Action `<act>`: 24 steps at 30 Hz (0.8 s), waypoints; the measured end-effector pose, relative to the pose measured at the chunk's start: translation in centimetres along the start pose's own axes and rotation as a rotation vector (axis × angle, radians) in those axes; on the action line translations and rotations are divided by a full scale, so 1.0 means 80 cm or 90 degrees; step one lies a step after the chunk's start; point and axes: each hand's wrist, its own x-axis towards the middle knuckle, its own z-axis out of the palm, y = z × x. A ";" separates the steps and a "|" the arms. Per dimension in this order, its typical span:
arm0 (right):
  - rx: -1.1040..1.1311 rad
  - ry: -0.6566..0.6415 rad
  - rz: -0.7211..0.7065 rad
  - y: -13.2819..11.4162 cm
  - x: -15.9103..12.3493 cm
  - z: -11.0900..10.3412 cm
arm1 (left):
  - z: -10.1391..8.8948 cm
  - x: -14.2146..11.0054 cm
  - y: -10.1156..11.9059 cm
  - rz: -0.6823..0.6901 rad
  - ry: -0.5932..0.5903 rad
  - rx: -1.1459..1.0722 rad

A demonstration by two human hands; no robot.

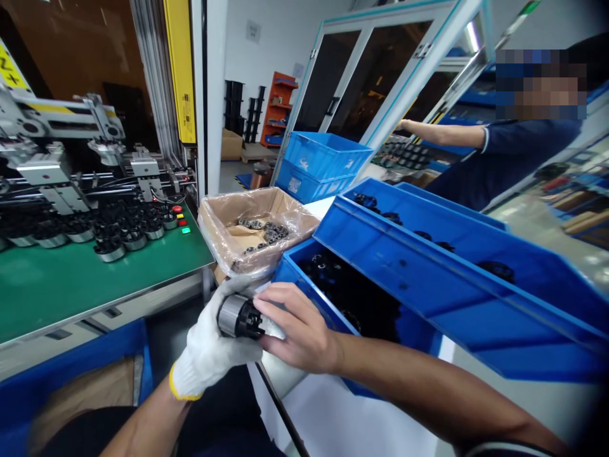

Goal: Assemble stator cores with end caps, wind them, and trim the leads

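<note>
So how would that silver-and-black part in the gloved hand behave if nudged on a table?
The part is probably heavy for its size, given its broad metallic band. Its round side suggests it might roll. The thin black prongs could be fragile.

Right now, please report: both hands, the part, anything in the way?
Left hand gloved, gripping silver-and-black part. Right hand bare, at part's black end. Blue bin close beyond right hand; nothing seen blocking.

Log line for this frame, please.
left hand: white-gloved, gripping silver-and-black cylindrical part | right hand: bare, at part's black end | nearby: plastic-lined brown cardboard box
</note>
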 end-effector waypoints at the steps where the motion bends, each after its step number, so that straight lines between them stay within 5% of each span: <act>1: -0.007 0.002 0.001 0.000 -0.001 0.000 | 0.001 -0.001 0.002 -0.009 0.004 0.017; 9: -0.014 0.002 0.024 -0.006 -0.004 0.003 | -0.001 -0.007 0.014 -0.119 0.024 0.201; 21: 0.005 -0.034 0.099 0.002 -0.007 0.006 | 0.002 0.000 -0.015 -0.033 0.002 -0.029; 24: -0.019 -0.018 0.096 0.005 -0.003 -0.001 | 0.002 0.019 -0.022 -0.010 0.049 0.063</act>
